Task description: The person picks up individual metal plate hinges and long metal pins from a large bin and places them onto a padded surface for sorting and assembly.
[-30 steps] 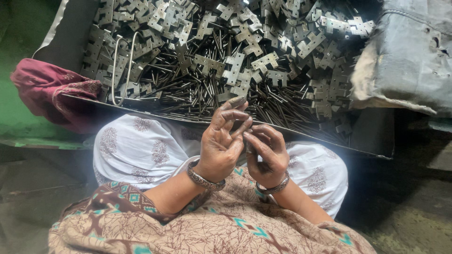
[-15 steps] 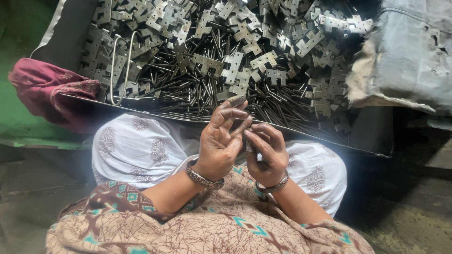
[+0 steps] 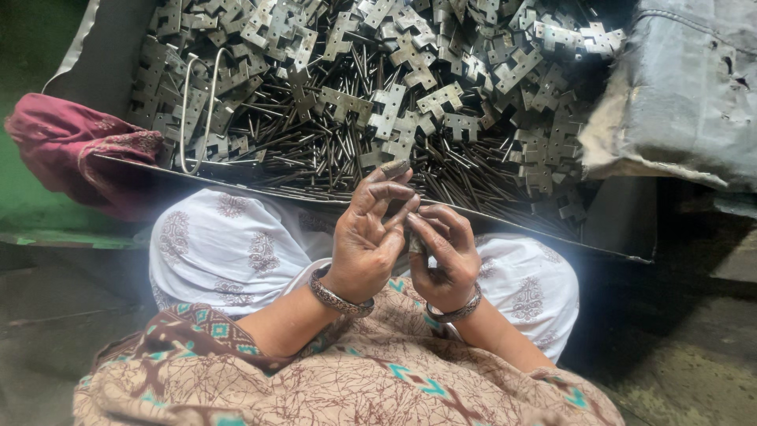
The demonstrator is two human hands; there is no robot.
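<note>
A wide tray (image 3: 110, 47) is filling the upper frame, heaped with notched metal plates (image 3: 410, 102) and, nearer the person, thin dark pins (image 3: 331, 154) lying mostly fanned toward the lap. A grey sack (image 3: 678, 87) is slumping at the right, a red cloth (image 3: 71, 146) is bunching at the left edge, and a wire loop (image 3: 197, 110) is resting among the plates.

Below the tray's near edge, over white-trousered knees, both hands are meeting. The left hand (image 3: 371, 237) is standing with fingers (image 3: 390, 193) curled and partly spread; the right hand (image 3: 441, 252) is cupping close against it. Between them a small metal piece (image 3: 415, 244) is showing only as a sliver, pinched at the fingertips; its shape and long axis cannot be told. Both hands are touching it, neither clearly nearer. The pile is lying straight ahead and just above the fingertips, with the pins closest.
</note>
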